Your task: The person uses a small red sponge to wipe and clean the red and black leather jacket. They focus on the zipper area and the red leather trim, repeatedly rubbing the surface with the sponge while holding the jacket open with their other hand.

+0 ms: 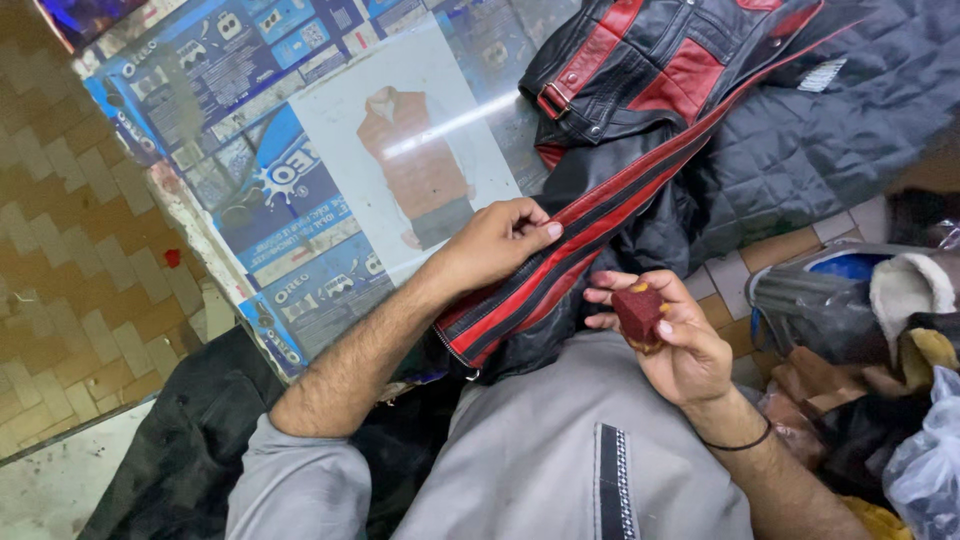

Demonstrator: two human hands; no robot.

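Note:
A black leather jacket with red panels point(690, 110) lies across the glass-topped table point(250, 150), its quilted grey lining turned up at the right. My left hand point(495, 243) pinches the red-and-black striped edge point(560, 260) of the jacket near the zipper, pressing it down at the table's front. Close by, my right hand point(675, 335) holds a small dark red sponge block point(638, 312) between fingers and thumb, just below that striped edge and not touching it.
Under the glass lie blue printed packaging sheets and a picture of a red and grey vest point(415, 165). A heap of fabric scraps, a fleece piece and plastic bags point(880, 340) crowds the right side. Brown patterned floor tiles point(60, 250) show at the left.

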